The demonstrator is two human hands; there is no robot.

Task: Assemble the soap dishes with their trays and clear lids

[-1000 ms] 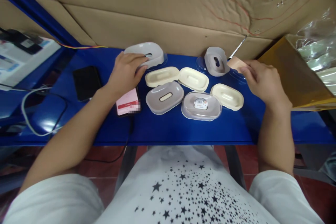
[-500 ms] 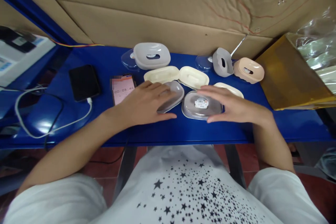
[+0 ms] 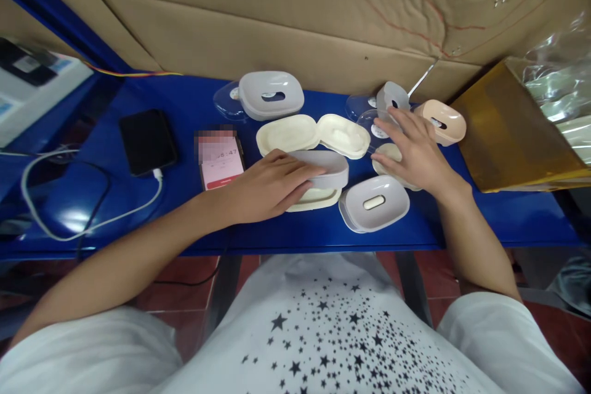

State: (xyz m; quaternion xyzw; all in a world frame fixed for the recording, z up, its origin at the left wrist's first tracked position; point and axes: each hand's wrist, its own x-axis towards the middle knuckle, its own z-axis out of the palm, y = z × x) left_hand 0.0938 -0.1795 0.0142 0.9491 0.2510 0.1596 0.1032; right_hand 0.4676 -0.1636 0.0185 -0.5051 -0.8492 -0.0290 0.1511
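Observation:
My left hand (image 3: pixel 281 181) closes over the far end of a grey oval tray (image 3: pixel 330 167), holding it tilted above a cream base (image 3: pixel 318 198). At the back right, my right hand (image 3: pixel 415 144) has its thumb and fingers around the edge of a clear lid (image 3: pixel 367 126) bearing a white sticker. Under that hand a cream oval base (image 3: pixel 388 156) is partly hidden. Nearer the front edge sits an uncovered grey soap dish (image 3: pixel 376 203) with a slot in its middle. Two cream bases (image 3: pixel 286 134) (image 3: pixel 344 134) lie end to end behind my left hand.
Farther back are a grey dish (image 3: pixel 272 93) beside a clear lid (image 3: pixel 228 101), another grey dish (image 3: pixel 390 95) and a peach dish (image 3: pixel 446 120). A phone (image 3: pixel 221 160), a black device on a white cable (image 3: pixel 148 141) and a cardboard box (image 3: pixel 512 135) flank them.
The clear lid has come off the front grey dish and moved back and right with my right hand. My left hand has raised the grey tray, exposing the cream base below.

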